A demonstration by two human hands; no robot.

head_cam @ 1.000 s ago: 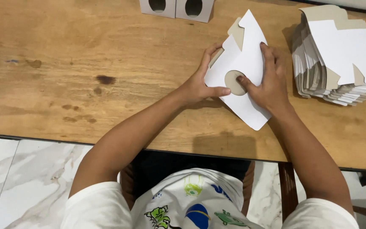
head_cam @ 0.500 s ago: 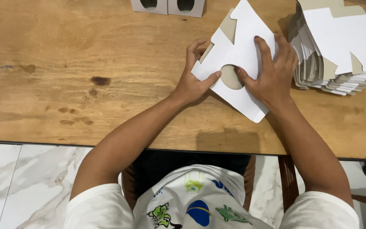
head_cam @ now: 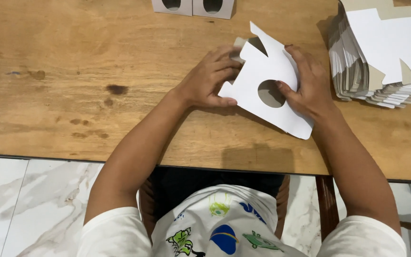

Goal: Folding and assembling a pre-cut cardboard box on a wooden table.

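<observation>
Left hand (head_cam: 209,82) and right hand (head_cam: 305,86) both grasped one flat white carton blank (head_cam: 262,90), the left pinching its left edge with fingers curled over a folded flap, the right gripping the opposite side with the thumb at the round cut-out window. Landmark taken: the wooden table (head_cam: 72,71). The blank lay tilted on the table's upper middle, lower corner pointing toward the near edge. Largest item on the table: the stack of flat blanks (head_cam: 381,57) at its right end, near the right hand but apart from it, edges fanned and uneven. Smaller: two folded white boxes (head_cam: 193,6) at the table's far edge, each with a dark oval opening. Risks, as judged: the thumb pressing at the window could crease or tear the thin rim there; uneven pull between the two hands could fold the board off its score line; the right forearm, close beside the fanned stack, could brush it and slide the top sheets askew.
</observation>
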